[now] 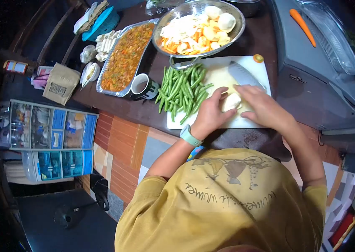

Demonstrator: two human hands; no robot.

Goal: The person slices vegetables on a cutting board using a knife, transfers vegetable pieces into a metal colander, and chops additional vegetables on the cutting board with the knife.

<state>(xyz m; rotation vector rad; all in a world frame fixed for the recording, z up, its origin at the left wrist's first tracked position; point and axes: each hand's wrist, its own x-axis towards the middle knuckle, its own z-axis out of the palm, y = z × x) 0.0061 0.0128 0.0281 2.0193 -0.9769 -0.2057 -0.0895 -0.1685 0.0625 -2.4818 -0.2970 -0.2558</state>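
A pale, peeled, lumpy vegetable (pixel 231 101) rests low over the white cutting board (pixel 256 125); its exact kind is unclear. My left hand (pixel 211 110) curls around its left side, thumb and fingers closed on it. On the other side, my right hand (pixel 265 107) has its fingers stretched out and its thumb apart, close to the vegetable; whether they touch it I cannot tell. A wide knife blade (pixel 246 75) lies flat just beyond my right hand, its handle not visible. Green beans (pixel 182 92) are heaped over the board's left part.
Beyond the board stands a metal colander (pixel 157 38) with cut vegetables and whole peeled ones. A foil tray (pixel 127 59) of cooked food and a dark cup (pixel 144 86) are to the left. A carrot (pixel 302 27) lies on the grey surface (pixel 286 46) at right.
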